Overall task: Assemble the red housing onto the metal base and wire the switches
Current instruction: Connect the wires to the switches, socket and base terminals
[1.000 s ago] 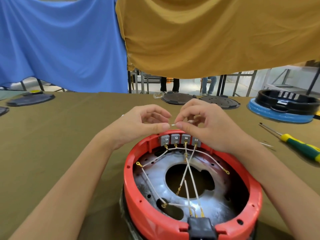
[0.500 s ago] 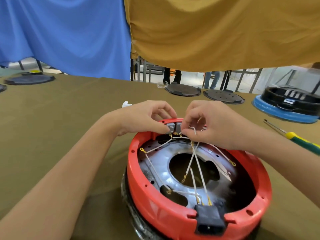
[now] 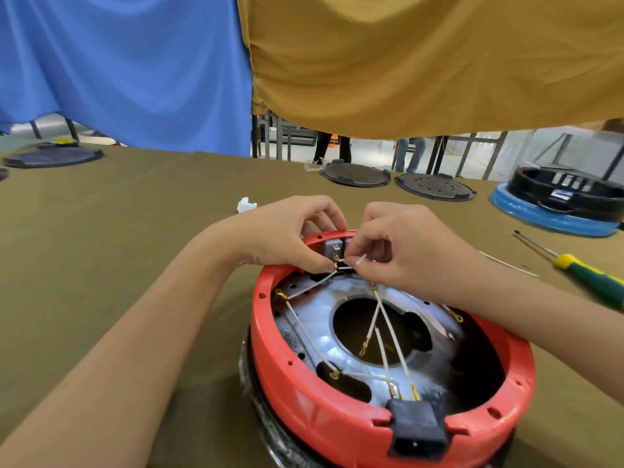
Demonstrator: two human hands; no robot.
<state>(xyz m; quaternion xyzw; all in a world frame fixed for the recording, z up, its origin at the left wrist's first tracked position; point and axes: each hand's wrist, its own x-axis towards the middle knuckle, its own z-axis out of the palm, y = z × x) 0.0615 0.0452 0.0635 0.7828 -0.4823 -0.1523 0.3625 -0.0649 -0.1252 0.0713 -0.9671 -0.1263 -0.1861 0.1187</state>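
- The red housing [image 3: 337,417] sits on the metal base [image 3: 324,336] at the near middle of the desk [image 3: 135,265], its grey switches [image 3: 332,247] on the far rim.
- A second ago both hands held a short white wire [image 3: 359,260] above the rim; now they have dropped to the switches.
- The left hand [image 3: 287,231] pinches a brass terminal at the leftmost visible switch.
- The right hand [image 3: 405,244] pinches the wire just beside it, the free end sticking up.
- I judge wiring has moved from preparing the lead to connecting it; several ring-tipped leads lie loose inside.
- A screwdriver [image 3: 587,275] lies untouched at right.
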